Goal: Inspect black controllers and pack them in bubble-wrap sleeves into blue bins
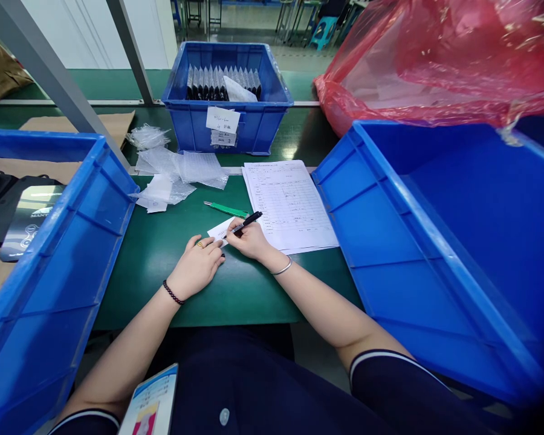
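The person wore a dark navy top [272,386] with white-edged short sleeves [385,377], a pale button [224,417] and a blue-topped badge [150,400] at near left, a yellow ring [200,244] on the left hand [198,266], dark beads [173,294] around its wrist and a silvery bangle [283,269] on the right wrist [272,258].

An open stretch of green tabletop [254,296] runs from the near edge up between the forearms to the left hand [197,266] and right hand [251,240], which block the middle. High walls of a left blue bin [90,241] and right blue bin [390,241] close both sides. Beyond the hands, a green cutter [226,209] lies across a narrow gap between clear plastic bags [204,167] and paper sheets [294,205]; a smaller blue bin [181,127] stands behind.
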Tool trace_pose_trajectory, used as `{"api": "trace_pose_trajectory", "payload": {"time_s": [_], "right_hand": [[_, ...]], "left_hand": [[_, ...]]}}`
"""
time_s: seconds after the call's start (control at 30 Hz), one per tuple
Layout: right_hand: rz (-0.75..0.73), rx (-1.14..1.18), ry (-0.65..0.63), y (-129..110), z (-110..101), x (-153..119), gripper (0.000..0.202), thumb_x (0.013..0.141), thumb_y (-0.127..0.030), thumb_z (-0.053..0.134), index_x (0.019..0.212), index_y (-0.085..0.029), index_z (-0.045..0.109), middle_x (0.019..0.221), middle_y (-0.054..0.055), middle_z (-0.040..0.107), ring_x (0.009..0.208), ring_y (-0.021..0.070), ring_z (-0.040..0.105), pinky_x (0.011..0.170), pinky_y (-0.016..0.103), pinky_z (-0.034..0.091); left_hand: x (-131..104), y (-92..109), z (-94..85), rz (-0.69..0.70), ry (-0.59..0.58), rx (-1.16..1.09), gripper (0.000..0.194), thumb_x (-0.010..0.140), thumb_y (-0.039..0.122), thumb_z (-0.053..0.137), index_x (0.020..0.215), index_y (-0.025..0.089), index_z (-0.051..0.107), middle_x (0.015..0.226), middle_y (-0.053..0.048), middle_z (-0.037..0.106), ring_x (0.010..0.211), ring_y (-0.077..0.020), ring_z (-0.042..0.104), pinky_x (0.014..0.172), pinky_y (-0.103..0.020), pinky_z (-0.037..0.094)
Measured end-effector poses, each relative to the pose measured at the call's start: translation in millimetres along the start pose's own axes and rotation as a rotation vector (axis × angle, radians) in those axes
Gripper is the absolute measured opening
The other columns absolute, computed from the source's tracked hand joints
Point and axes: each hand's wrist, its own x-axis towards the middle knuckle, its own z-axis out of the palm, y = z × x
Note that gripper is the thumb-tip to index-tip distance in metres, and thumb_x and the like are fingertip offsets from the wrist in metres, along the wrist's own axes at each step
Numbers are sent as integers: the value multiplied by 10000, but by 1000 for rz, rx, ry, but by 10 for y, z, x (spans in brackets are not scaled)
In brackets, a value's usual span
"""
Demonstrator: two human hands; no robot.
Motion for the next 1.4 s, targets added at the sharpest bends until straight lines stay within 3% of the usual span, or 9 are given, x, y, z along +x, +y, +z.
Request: {"api": "trace_pose_trajectory", "payload": {"time_s": [0.33,0.53,1.03,1.4], "right_hand": [[4,-2,0,-3,-3,-7,85,735,-255,524,675,-194,513,568,-31,490,503,107,435,519,240,343],[-5,-3,7,-11,-3,3,90,743,-259,519,681,-193,520,627,-10,539,578,124,484,577,250,376],[29,16,-4,-7,-12,-5,83,722,-254,533,670,-193,513,571,-34,488,519,106,432,544,244,341],[95,60,58,-12,-48,38,78,734,-263,529,723,-191,556,634,-9,537,594,130,485,566,250,385]], "left_hand": [[-5,-3,-7,3,2,-1,222,955,228,422,972,153,631,1203,-76,648,1163,-248,552,1032,-493,326],[0,-6,-4,4,8,-4,227,955,231,421,976,156,634,1195,-79,651,1164,-249,552,1033,-495,329],[2,-1,-8,-8,-2,-12,245,957,232,408,977,162,642,1185,-92,656,1162,-249,554,1042,-500,331],[3,12,-31,4,3,-7,237,951,232,416,914,164,640,1216,-100,638,1155,-254,560,1029,-501,348]]}}
